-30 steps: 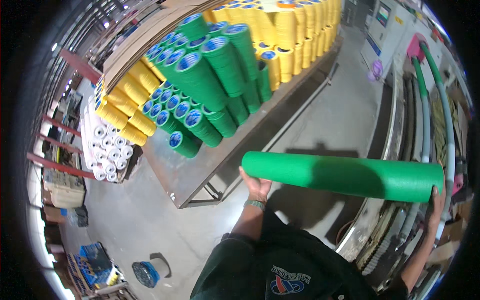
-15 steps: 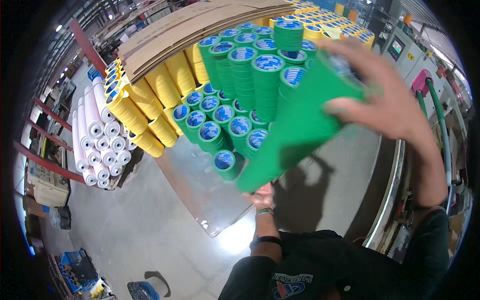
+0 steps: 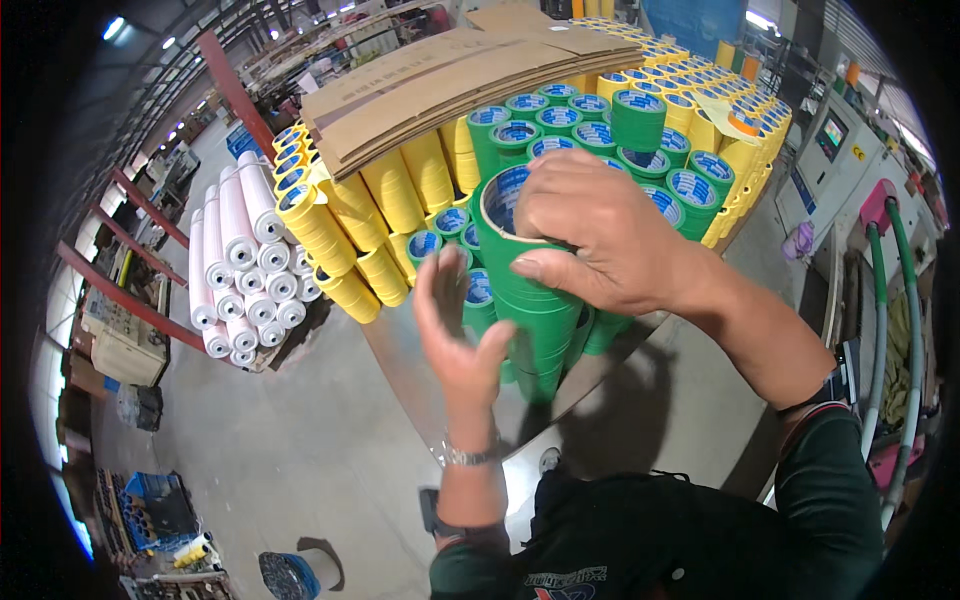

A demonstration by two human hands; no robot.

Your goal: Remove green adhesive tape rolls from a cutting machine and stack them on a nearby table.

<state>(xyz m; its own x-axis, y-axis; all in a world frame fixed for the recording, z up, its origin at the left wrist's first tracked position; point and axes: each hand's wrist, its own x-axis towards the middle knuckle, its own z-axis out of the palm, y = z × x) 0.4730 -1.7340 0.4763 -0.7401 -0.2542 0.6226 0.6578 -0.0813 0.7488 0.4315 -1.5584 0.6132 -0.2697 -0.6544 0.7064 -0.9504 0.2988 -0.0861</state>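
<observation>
A tall upright column of green tape rolls [image 3: 528, 295] stands in front of me, at the near edge of other green tape stacks [image 3: 638, 122]. My right hand [image 3: 605, 225] grips its top rim, fingers inside the core and thumb against the outer side. Beside the column on the left, my left hand [image 3: 462, 325] is raised with fingers stretched and thumb apart, holding nothing. Lower green stacks [image 3: 424, 245] are partly hidden behind my left hand and the column.
Yellow tape stacks [image 3: 415, 180] rise behind, with flat cardboard sheets [image 3: 430, 85] on top. White rolls [image 3: 240, 250] are piled at the left. A bucket [image 3: 300, 570] stands on the floor lower left. A machine with a screen [image 3: 830, 135] and green hoses [image 3: 895, 330] line the right.
The green column went from tilted across my front to upright among the stacks. My left hand has come off its lower end and moved up; my right hand has shifted left, still gripping the top.
</observation>
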